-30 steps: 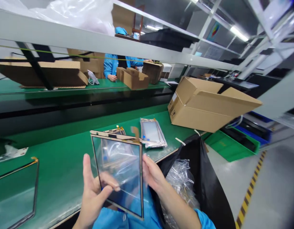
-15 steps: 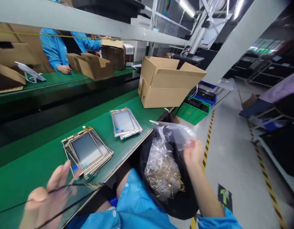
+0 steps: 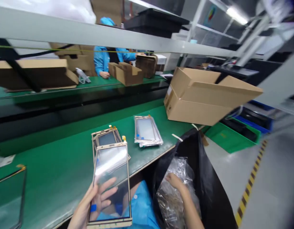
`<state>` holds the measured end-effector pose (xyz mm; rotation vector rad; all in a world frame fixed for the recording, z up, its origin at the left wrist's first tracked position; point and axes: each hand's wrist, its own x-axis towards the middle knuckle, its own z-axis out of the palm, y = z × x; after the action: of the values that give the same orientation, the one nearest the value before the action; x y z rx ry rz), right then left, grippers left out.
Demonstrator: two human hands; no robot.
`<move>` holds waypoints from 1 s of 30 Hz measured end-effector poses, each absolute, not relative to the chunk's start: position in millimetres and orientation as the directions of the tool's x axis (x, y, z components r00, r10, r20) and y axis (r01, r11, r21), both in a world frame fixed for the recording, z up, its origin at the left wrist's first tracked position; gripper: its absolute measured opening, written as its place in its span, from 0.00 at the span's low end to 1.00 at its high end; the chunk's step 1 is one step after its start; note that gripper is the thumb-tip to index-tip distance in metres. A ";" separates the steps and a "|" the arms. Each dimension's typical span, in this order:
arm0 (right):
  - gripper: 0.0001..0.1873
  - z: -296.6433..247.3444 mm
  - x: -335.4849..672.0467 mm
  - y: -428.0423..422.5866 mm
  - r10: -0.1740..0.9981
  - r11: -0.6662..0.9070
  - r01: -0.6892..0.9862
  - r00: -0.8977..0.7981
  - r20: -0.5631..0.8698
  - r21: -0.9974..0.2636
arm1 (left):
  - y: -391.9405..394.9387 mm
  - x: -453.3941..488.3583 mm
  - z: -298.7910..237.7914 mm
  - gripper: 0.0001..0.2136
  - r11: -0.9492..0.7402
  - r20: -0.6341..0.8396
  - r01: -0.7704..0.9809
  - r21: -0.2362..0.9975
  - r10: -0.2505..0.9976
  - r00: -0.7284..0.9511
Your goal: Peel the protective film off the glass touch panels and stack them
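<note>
My left hand holds a clear glass touch panel from behind, fingers visible through it. The panel has a pale frame, a blue tab low on its left side and a gold connector on top. Behind it lies a stack of similar panels, partly hidden. A second stack of panels lies to its right on the green bench. My right hand is down inside a black bag, fingers curled against crumpled clear plastic film. Whether it grips any film is hidden.
Another dark-edged panel lies at the bench's left. An open cardboard box stands at the far right end, beside a green crate on the floor. Across the bench, a co-worker in blue sits among cartons.
My left hand has lifted its panel and turned its face toward me. My right hand has moved from the bag's upper edge, where it held clear film, down into the bag. The view has swung left.
</note>
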<state>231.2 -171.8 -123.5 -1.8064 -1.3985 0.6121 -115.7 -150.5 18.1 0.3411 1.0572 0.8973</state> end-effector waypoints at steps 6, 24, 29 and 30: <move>0.26 -35.6 197.9 -142.0 0.992 -0.121 0.187 0.051 -0.114 -0.975 | -153.7 -119.8 11.0 0.30 0.571 -0.467 -0.365 0.735 0.817 0.338; 0.19 16.7 95.9 -100.3 0.953 0.180 0.476 -0.302 0.033 -0.861 | -167.2 -171.4 8.4 0.22 0.388 -0.317 -0.040 0.921 0.806 0.499; 0.10 56.0 84.7 -88.3 0.841 0.477 0.492 -0.496 0.216 -0.728 | -164.1 -181.3 25.7 0.20 0.296 -0.351 0.192 0.936 0.741 0.572; 0.09 65.4 80.7 -86.2 0.804 0.519 0.475 -0.554 0.217 -0.710 | -164.0 -182.4 28.7 0.20 0.258 -0.351 0.239 0.936 0.734 0.581</move>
<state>80.7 -86.2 65.4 -1.0398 -2.2292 0.8135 -182.4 -164.0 28.7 1.3077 0.9431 0.4135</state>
